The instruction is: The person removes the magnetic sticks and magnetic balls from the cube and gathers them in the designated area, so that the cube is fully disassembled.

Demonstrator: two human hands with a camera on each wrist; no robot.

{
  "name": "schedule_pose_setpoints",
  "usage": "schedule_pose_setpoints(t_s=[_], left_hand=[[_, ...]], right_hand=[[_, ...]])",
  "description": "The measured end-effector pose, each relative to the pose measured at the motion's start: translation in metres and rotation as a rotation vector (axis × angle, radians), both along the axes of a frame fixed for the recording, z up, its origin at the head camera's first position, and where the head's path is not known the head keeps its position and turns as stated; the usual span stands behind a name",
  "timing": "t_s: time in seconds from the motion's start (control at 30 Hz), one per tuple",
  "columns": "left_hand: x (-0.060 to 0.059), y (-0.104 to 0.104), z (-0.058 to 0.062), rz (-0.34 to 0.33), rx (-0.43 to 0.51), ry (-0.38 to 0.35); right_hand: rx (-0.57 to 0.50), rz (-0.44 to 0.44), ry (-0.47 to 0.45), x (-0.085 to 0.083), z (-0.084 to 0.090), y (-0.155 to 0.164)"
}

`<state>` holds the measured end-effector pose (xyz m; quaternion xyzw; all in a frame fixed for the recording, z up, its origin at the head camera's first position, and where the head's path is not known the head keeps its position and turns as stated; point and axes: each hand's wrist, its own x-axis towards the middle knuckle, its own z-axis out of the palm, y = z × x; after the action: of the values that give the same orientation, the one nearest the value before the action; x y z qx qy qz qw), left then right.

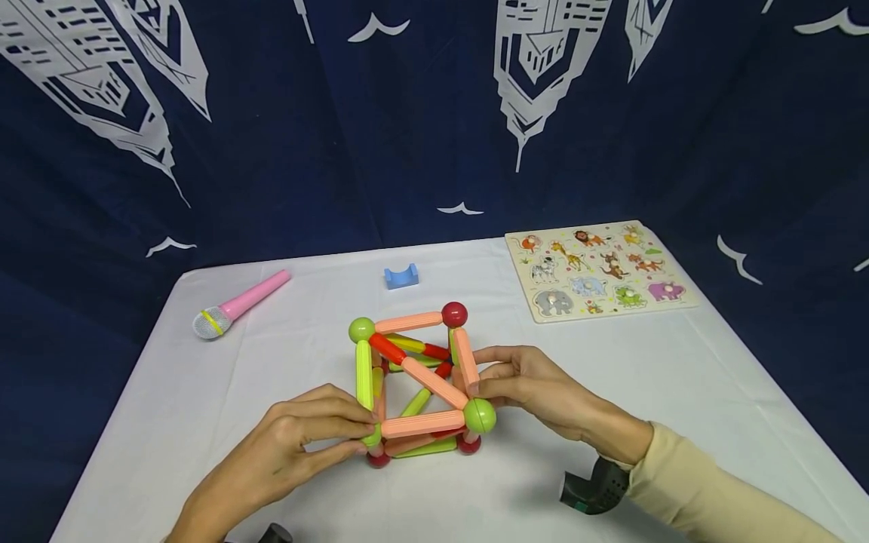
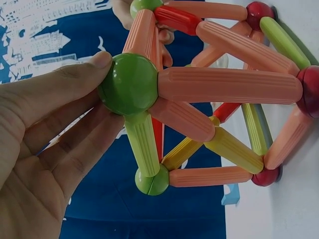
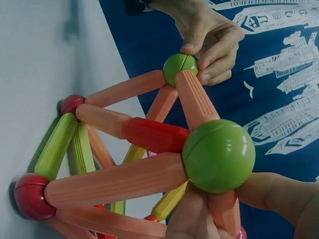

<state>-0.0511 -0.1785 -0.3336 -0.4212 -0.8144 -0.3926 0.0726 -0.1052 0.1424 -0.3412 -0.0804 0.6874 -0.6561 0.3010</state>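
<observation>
in the head view a cube frame (image 1: 417, 385) of rods and balls stands on the white counter (image 1: 679, 377), near its front edge, and it has nothing inside except its own diagonal rods. the left hand (image 1: 299, 445) pinches its near left corner, and the right hand (image 1: 536, 388) holds it at the right side, beside the green ball (image 1: 479, 415) of the near right corner. behind it lie a pink toy microphone (image 1: 239, 303), a small blue block (image 1: 401, 276) and an animal puzzle board (image 1: 599, 268), all well apart from the frame. in the left wrist view the fingers (image 2: 75, 79) of the left hand are curled against a green ball (image 2: 129, 83) where several rods meet. in the right wrist view the right hand's fingers (image 3: 192, 211) grip the rods just under the big green ball (image 3: 218, 155), and the left hand (image 3: 209, 30) across pinches another green ball (image 3: 180, 65).
</observation>
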Motion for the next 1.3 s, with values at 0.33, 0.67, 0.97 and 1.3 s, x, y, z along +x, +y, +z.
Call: schedule_pose_setpoints(t_s=[0.33,0.67,0.97,1.3], left_hand=[[0.0,0.0,0.0,-0.007,0.006,-0.001],[0.001,0.0,-0.001,-0.01,0.019,0.008],[0.001,0.0,-0.002,-0.002,0.014,-0.003],[-0.001,0.0,-0.005,-0.008,0.025,0.017]], right_hand=[[0.356,0.023,0.237,-0.008,-0.001,0.035],[0.663,0.076,0.596,-0.035,-0.033,0.08],[0.71,0.057,0.676,-0.066,-0.064,0.089],[0.743,0.036,0.721,-0.07,-0.073,0.085]])
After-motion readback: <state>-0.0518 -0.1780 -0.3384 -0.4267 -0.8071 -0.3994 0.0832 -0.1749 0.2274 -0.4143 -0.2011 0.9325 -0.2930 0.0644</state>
